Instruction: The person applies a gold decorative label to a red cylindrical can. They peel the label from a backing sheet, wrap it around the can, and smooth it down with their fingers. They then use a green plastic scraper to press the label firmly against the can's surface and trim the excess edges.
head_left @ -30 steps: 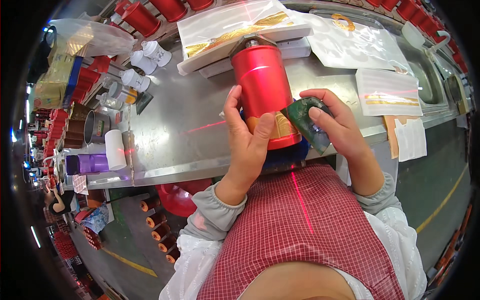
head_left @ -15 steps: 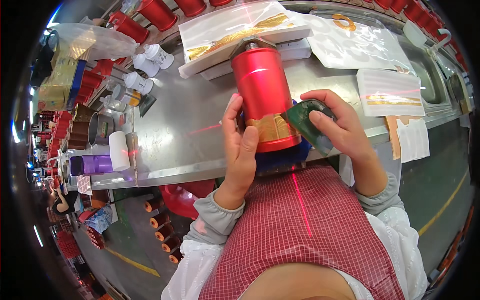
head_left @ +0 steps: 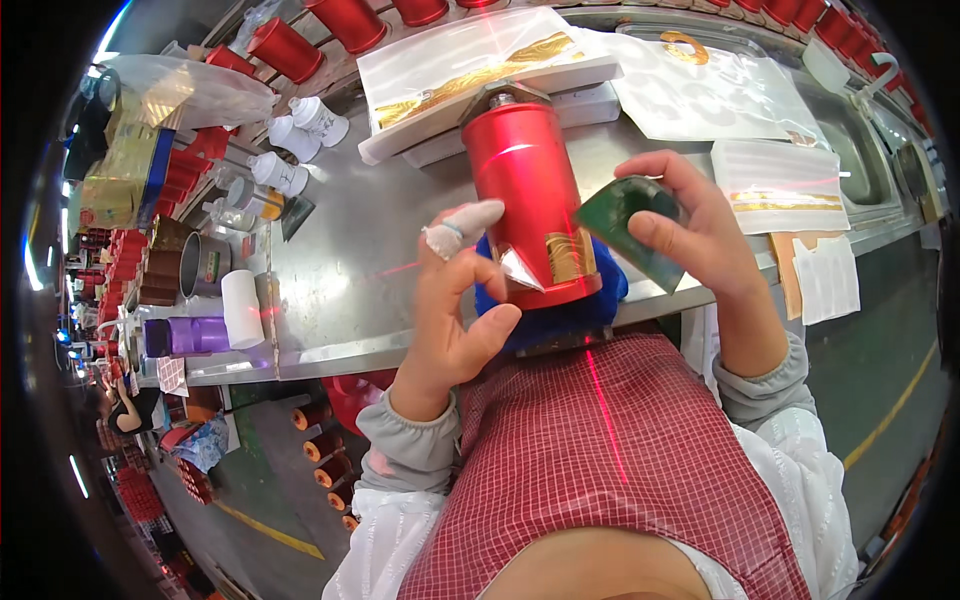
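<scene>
A shiny red metal cylinder (head_left: 518, 160) lies with its far end on a metal spindle and its near end over a blue cloth-like support (head_left: 610, 285). Round its near end runs a gold decal band (head_left: 570, 257); beside that is a pale, shiny triangular patch, and I cannot tell whether it is film or glare. My left hand (head_left: 445, 310) is open at the cylinder's left side, a white covering on one finger, that finger close against the red surface. In my right hand (head_left: 695, 235) is a flat dark green scraper (head_left: 630, 225), held just right of the cylinder and apart from it.
Behind the cylinder stands a slanted white board with a gold decal sheet (head_left: 480, 75). Decal sheets (head_left: 780, 185) lie at the right, near a sink (head_left: 865, 150). White bottles (head_left: 318, 120), a paper roll (head_left: 242, 308) and a metal pot (head_left: 203, 262) stand at the left.
My left hand has shifted left and its fingers have lifted from the cylinder's side. The scraper has come away from the cylinder to the right. The gold band shows less, with a pale patch beside it.
</scene>
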